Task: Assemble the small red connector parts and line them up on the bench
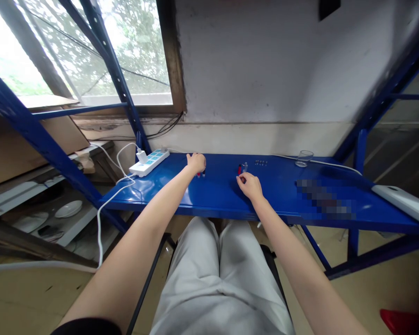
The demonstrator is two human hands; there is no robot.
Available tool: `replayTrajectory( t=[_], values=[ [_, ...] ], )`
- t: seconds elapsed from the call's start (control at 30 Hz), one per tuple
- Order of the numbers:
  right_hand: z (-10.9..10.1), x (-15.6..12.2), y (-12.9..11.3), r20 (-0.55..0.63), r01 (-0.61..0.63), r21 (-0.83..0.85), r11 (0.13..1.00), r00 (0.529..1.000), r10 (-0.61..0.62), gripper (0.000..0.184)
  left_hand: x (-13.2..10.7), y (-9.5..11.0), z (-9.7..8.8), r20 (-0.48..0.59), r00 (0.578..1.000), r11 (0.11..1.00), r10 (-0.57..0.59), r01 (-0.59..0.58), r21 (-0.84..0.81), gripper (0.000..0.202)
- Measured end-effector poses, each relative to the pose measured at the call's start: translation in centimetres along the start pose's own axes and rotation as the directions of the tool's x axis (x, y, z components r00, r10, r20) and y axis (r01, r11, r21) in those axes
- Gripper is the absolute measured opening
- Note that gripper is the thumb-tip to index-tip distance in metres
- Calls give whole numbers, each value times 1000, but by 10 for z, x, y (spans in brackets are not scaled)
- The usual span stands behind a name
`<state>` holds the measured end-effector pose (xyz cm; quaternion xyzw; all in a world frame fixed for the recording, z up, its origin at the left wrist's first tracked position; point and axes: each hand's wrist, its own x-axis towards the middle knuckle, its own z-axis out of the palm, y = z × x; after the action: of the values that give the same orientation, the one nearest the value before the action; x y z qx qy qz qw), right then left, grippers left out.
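My left hand [196, 163] is over the left middle of a blue metal tabletop [216, 186], back of the hand up. Its thumb points out to the left; the other fingertips bend down out of sight. Just below it lie small red pieces [198, 175] and a dark slim piece [204, 172], perhaps pen parts. Nearer the front edge, my right hand [251, 185] has thumb and forefinger pinched together. Whatever sits in that pinch is too small to make out. Right beyond those fingertips are a red slim piece [239, 169] and a clear, pale piece [245, 166].
Tiny metallic bits [261, 163] lie in rows farther back. A glass cup [304, 158] stands at the back right, near a pixelated dark object [324, 200] and a white device [405, 202]. At left is a plugged-in power strip [150, 163] with a trailing white cable [98, 223].
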<state>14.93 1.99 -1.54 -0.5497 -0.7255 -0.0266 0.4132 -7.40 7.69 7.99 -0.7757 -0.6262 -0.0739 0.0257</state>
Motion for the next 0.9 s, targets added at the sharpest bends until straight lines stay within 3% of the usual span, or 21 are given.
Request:
replayTrajectory(
  t=[0.27, 0.37, 0.47, 0.57, 0.7, 0.83, 0.9],
  values=[
    [-3, -1, -4, 1, -14, 0, 1000, 1000, 14, 27, 0, 2, -2, 38, 999, 1000, -6, 5, 23, 19],
    [-5, -2, -5, -39, -107, 5, 994, 993, 107, 29, 3, 1, -3, 40, 999, 1000, -10, 9, 26, 24],
    [-9, -2, -4, -146, -291, 69, 954, 943, 299, 31, 2, 5, -7, -19, 999, 999, 33, -33, 4, 34],
    [-11, -1, -2, -229, -408, 156, 900, 871, 435, 36, -4, 19, -7, -109, 981, 986, 162, -166, -28, 39],
    [-11, 1, 0, -286, -454, 197, 869, 821, 494, 38, -14, 48, 11, -132, 922, 928, 363, -371, -44, 47],
    [-10, 1, 1, -280, -464, 216, 859, 813, 510, 37, -20, 79, 44, -38, 928, 925, 371, -373, -71, 69],
    [-9, 1, 2, -264, -466, 226, 855, 816, 514, 36, -21, 91, 58, -41, 936, 932, 350, -352, -83, 70]
  ],
)
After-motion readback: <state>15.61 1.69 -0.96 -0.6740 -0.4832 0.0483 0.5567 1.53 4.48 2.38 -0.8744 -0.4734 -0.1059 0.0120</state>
